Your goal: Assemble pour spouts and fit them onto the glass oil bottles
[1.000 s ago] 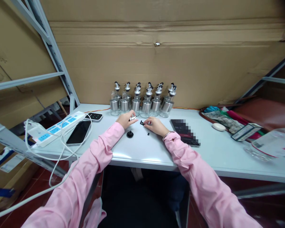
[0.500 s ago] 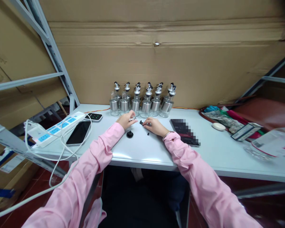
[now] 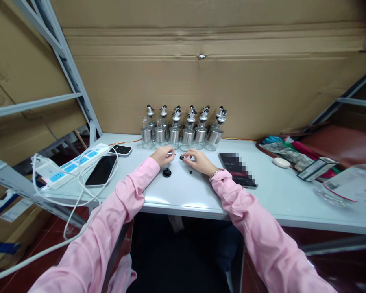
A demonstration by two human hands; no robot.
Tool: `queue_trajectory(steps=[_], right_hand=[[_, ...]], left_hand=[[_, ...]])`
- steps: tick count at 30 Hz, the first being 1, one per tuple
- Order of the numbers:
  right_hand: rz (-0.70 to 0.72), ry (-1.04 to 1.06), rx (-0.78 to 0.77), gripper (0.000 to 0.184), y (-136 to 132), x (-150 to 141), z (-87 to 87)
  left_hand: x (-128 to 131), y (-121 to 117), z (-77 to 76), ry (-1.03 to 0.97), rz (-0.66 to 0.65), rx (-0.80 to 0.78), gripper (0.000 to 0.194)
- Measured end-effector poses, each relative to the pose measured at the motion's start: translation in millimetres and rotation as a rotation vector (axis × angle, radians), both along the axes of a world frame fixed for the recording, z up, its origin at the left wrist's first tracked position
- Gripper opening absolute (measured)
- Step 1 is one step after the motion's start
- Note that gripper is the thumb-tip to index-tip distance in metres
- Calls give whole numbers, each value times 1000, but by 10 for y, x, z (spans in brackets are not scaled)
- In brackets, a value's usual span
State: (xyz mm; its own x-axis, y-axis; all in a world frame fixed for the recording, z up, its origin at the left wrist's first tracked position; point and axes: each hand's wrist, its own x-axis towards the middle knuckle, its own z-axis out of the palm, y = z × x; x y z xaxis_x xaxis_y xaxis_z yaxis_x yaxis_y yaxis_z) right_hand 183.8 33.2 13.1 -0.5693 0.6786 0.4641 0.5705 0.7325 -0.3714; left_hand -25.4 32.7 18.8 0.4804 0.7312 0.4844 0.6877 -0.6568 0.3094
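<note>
Left hand [image 3: 161, 156] and right hand [image 3: 199, 162] each pinch a little part

Closest to the person, two pink sleeves [image 3: 136, 187] reach over the front edge of a pale table [image 3: 183, 197]. A black round cap [image 3: 166, 173] sits on the table between the arms. To the right of the cap lies a tiny black bit [image 3: 190, 172], near the right hand.

Just past the cap, the left hand has its thumb and finger close together on a small silver piece [image 3: 171, 154]. The fingers hide part of it. Past the cap and to its right, the right hand's fingertips make a narrow pinch on a small black piece [image 3: 181, 158]. I can't make out its whole shape. The two parts are near each other but don't touch.

Well to the left of the cap are a dark phone [image 3: 101, 171] and a white power strip [image 3: 76, 162] with blue sockets. Well to its right is a dark flat screen [image 3: 233, 167], partly blurred into squares.

Farther back, beyond the cap, glass bottles [image 3: 187, 137] with silver bands stand close together. Most have silver spouts with black tips; two at the left front have bare glass necks. Behind them rises a brown cardboard wall [image 3: 201, 85].
</note>
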Motion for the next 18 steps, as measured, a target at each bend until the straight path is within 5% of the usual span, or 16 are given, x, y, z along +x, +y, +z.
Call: queue_trajectory(steps=[18], right_hand=[[195, 484, -455, 38, -156, -151, 126]], left_hand=[[232, -163, -2, -123, -149, 240, 10]])
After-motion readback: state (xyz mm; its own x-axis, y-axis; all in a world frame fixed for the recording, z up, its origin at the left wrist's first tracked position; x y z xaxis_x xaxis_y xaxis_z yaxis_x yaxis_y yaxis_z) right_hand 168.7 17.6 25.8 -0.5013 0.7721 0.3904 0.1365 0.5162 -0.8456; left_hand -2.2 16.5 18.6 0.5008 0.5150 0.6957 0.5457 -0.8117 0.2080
